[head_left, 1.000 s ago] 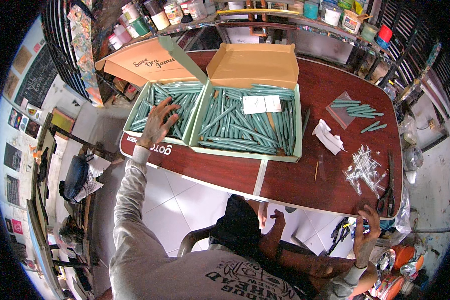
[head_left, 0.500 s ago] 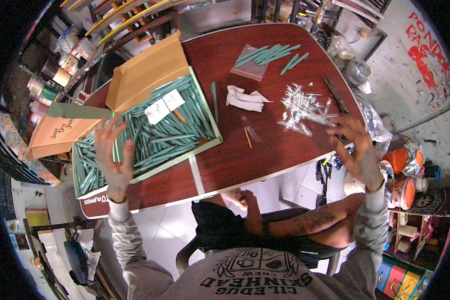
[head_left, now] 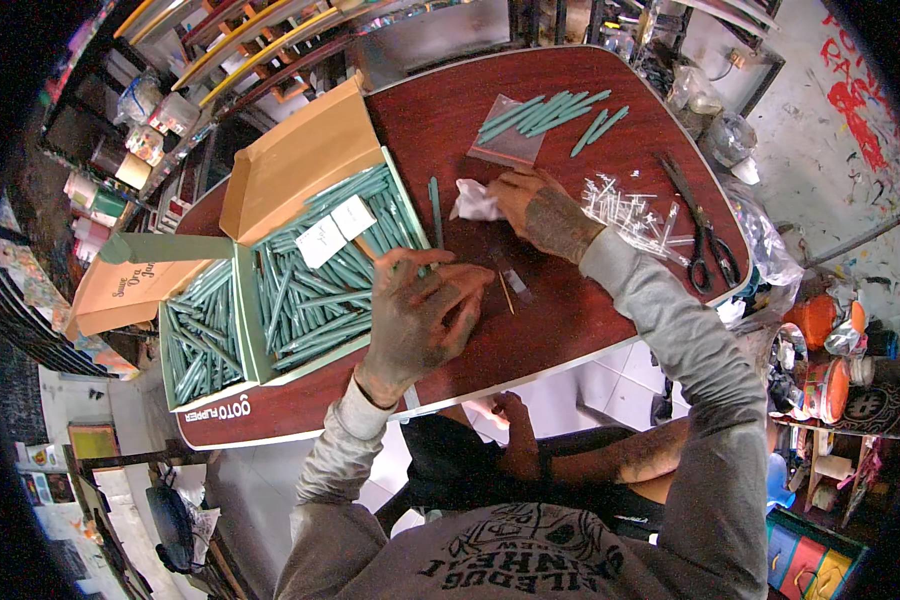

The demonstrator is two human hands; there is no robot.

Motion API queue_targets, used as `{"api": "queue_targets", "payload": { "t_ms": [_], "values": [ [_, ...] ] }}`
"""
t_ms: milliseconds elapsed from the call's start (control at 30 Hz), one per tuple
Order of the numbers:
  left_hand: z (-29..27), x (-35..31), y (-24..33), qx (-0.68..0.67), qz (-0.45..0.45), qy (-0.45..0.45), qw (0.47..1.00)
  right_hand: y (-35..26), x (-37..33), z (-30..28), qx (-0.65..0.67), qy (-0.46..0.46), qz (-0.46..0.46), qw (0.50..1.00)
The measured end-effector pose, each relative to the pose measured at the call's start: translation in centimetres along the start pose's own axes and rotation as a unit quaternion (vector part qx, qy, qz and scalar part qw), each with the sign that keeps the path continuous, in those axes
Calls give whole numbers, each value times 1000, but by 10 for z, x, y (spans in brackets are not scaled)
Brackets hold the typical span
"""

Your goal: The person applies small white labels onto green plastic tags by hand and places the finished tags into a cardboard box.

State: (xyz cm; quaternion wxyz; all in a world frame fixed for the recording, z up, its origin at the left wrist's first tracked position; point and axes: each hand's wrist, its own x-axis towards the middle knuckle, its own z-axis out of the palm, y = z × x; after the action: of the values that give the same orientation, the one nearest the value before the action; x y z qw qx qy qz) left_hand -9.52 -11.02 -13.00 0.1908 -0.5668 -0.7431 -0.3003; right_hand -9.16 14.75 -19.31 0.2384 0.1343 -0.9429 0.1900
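My right hand (head_left: 548, 212) reaches across the table with its fingers closed on the edge of a crumpled white tissue (head_left: 475, 201). Nearer me, my left hand (head_left: 425, 315) hovers by the right edge of a large open green box (head_left: 310, 376), fingers bent, thumb apart, nothing visible in them. Slim green pen-like sticks (head_left: 315, 300) fill the box, with white paper cards (head_left: 335, 232) on top. One more green stick (head_left: 435, 212) lies between box and tissue. Close to my left fingertips are a thin yellowish stick (head_left: 507, 292) and a small clear strip (head_left: 519, 284).
At the far side, several green sticks (head_left: 550, 113) rest on and beside a clear plastic bag (head_left: 507, 150). A pile of small clear-and-white pieces (head_left: 630, 210) and black scissors (head_left: 705, 245) lie at the right. Jars and containers (head_left: 820, 385) crowd a shelf beyond the table.
Both hands have come inward: the left from over the box to its right edge, the right from beside the small pieces to the tissue. The scissors are now uncovered.
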Motion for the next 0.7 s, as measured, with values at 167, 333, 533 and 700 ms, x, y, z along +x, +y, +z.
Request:
{"api": "queue_targets", "payload": {
  "t_ms": [167, 333, 533, 700],
  "values": [
    [-7, 19, -27, 13, -87, -24, 996, -7, 11, 9, -25, 155, 60, 986],
    [6, 44, -31, 132, -120, -36, 983, -25, 18, -7, -59, 64, 117, 989],
    [19, 45, -84, 230, -131, -84, 961, -17, 11, -18, -14, 151, 114, 982],
    [25, 58, -62, 225, -82, -80, 968, 47, -15, -83, -51, -1, 76, 996]
  ]
}}
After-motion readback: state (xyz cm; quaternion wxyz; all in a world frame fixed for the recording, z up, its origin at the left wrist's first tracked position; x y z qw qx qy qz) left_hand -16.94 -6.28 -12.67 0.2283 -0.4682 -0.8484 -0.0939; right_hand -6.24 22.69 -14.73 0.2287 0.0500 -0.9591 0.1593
